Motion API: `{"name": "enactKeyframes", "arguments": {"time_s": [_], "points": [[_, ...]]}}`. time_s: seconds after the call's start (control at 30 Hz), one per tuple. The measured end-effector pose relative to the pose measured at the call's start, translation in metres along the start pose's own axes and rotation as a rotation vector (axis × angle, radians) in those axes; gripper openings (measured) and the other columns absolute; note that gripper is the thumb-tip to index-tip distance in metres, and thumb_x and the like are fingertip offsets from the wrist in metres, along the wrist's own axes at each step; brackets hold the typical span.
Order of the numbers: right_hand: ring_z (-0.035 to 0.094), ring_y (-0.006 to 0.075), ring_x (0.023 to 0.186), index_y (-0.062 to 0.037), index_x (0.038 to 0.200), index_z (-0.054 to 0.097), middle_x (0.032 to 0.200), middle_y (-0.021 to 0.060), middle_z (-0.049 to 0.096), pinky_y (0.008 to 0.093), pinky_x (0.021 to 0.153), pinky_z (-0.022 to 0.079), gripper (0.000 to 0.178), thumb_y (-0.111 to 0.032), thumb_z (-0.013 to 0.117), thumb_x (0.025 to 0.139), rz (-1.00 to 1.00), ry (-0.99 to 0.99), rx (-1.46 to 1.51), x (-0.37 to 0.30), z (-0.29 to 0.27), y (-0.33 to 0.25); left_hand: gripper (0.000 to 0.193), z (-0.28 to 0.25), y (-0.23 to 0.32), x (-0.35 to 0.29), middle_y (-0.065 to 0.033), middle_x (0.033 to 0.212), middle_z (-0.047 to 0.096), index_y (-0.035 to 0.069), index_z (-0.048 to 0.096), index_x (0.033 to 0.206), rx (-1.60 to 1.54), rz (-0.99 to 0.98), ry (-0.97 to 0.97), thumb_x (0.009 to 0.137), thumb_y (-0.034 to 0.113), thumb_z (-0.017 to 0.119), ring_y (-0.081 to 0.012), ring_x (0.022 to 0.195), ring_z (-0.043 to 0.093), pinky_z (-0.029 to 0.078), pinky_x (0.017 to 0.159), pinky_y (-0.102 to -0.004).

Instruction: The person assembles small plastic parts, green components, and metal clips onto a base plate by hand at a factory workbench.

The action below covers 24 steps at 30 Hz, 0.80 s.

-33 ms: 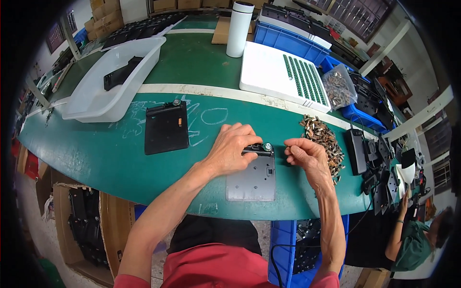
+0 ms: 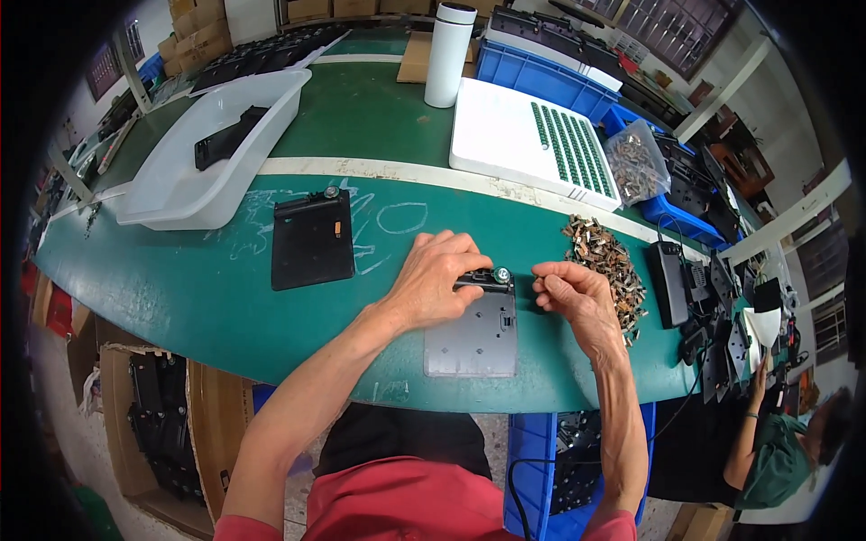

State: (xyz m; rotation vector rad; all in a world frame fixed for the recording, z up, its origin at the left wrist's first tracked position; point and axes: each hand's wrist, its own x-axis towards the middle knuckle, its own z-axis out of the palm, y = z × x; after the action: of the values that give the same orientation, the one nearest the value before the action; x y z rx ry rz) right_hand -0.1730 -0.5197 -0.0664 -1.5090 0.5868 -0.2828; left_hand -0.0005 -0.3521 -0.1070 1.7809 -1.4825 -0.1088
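Observation:
A flat grey plate [image 2: 470, 341] with a black bar along its far edge lies on the green table before me. At the right end of that bar sits a small round green-and-silver part [image 2: 502, 276]. My left hand [image 2: 439, 278] is closed on the bar, thumb on the near side and fingers over the far side. Just right of the plate, my right hand [image 2: 577, 296] hovers with thumb and fingertips pinched together. Whatever is between them, if anything, is too small to make out. A similar black plate [image 2: 311, 243], with a small copper-coloured piece on it, lies farther left.
Small metal pieces [image 2: 606, 270] are heaped beside my right hand. Behind them stand a white foam tray [image 2: 505, 135] with rows of green parts, and a white bottle [image 2: 449, 59]. A white plastic tub [image 2: 271, 149] is at left. A co-worker [image 2: 780, 460] works at far right.

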Motion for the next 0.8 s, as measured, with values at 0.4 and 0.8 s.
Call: {"name": "enactKeyframes", "arguments": {"time_s": [0.4,0.8], "points": [[0.067,0.0149,0.081,0.0022,0.112,0.068,0.095,0.0117,0.070,0.0256,0.077,0.055,0.025,-0.001,0.066,0.088,-0.047,-0.002,0.037,-0.017,0.013,0.015,0.031,0.002,0.000,-0.001,-0.0055,0.095,0.062,0.005,0.071,0.102,0.007,0.002,0.002,0.071,0.009,0.072,-0.0230,0.091,0.054,0.037,0.086,-0.0371],[0.062,0.0086,0.077,0.0027,0.100,0.070,0.083,0.0045,0.068,0.0215,0.073,0.053,0.021,0.007,0.069,0.080,-0.189,0.133,-0.184,-0.030,0.031,0.023,0.032,0.002,0.000,-0.001,-0.0053,0.095,0.062,0.005,0.071,0.103,0.012,0.005,0.005,0.071,0.009,0.071,-0.0228,0.090,0.054,0.037,0.086,-0.0370]]}}
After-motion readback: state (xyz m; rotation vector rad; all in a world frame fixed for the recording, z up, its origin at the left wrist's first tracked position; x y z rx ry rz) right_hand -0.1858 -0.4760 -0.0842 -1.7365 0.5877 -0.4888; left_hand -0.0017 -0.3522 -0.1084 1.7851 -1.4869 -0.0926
